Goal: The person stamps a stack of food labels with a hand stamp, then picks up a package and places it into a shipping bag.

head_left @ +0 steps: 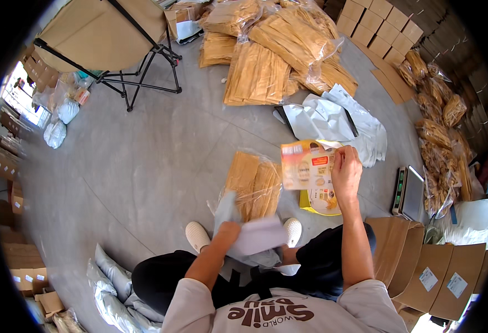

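My right hand (pixel 347 173) pinches the upper corner of a printed orange-and-yellow sheet (pixel 302 166), held up over a yellow-rimmed container or bag (pixel 322 201) with similar printed pieces in it. Down between my knees, my left hand (pixel 228 234) is closed on a grey plastic mailer bag (pixel 225 211). A pale lilac-white flat thing (pixel 260 235) lies against that hand, smeared by motion, so its kind is unclear. Just beyond it, a clear plastic bag of tan folded pieces (pixel 249 180) rests on the floor by my feet.
Ahead lies a heap of clear-bagged tan bundles (pixel 271 50), with white and grey mailers (pixel 324 119) before it. A folding chair (pixel 108 33) stands far left. Open cartons (pixel 396 250) and a flat grey-topped device (pixel 409 192) are at right; filled grey mailers (pixel 113 283) lie near left.
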The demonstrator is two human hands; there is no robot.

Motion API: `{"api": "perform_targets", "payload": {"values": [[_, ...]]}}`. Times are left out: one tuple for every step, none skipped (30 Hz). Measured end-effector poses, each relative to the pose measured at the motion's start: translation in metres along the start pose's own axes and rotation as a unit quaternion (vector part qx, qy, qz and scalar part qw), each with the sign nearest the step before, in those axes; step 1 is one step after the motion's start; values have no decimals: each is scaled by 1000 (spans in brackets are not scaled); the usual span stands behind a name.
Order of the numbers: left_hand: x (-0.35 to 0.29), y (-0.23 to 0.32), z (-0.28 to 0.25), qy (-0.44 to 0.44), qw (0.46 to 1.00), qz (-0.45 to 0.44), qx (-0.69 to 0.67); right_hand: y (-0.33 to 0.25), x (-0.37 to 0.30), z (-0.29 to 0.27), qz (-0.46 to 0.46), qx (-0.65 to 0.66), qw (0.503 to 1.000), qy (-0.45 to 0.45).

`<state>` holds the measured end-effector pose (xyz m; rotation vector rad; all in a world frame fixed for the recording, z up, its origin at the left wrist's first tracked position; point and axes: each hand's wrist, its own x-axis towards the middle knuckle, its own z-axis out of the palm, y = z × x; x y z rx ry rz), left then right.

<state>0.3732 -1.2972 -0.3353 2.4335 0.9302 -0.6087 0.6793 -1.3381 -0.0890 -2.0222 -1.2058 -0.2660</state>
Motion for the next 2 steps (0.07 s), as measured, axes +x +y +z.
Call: {"api": "perform_targets", "payload": {"values": [[-8, -23, -2, -60, 996, 5, 69, -3, 2, 0, 4, 16, 1000, 11], [-7, -25, 1, -59, 996, 6, 69, -2, 1, 5, 45, 41, 998, -17]]}}
